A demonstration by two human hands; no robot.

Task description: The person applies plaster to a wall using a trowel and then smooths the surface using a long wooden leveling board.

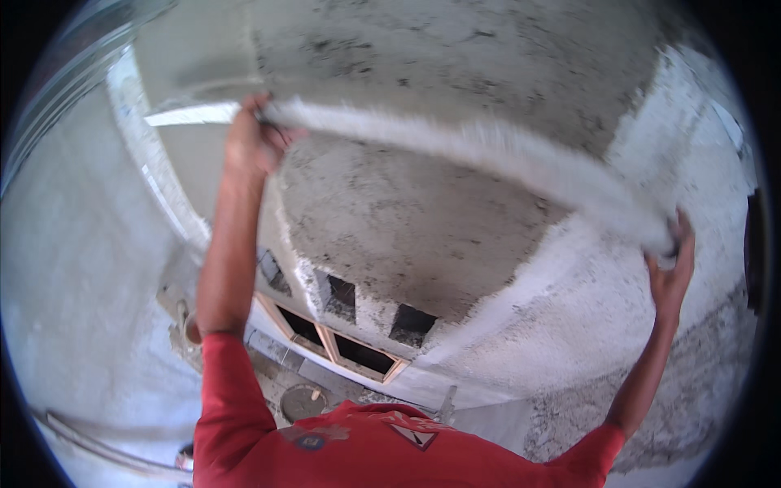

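A long pale straightedge (455, 140), blurred by motion, lies across the wall in front of me. My left hand (259, 138) is closed round it near its left end, with part of the bar sticking out beyond the fingers. At the right end, lower down, my right hand (674, 260) grips it, fingers wrapped over the edge. Grey, damp-looking plaster (415, 220) covers the wall above and below the bar, rough and pitted in places. To the right the wall surface (521, 317) is whitish and bare of the grey coat.
Low on the wall are two dark square holes, one (413, 324) right of the other (338, 298). Under them stands a wooden frame (332, 343) with dark openings. A round container of grey mix (303, 403) sits below. Long poles (106, 451) lie at lower left.
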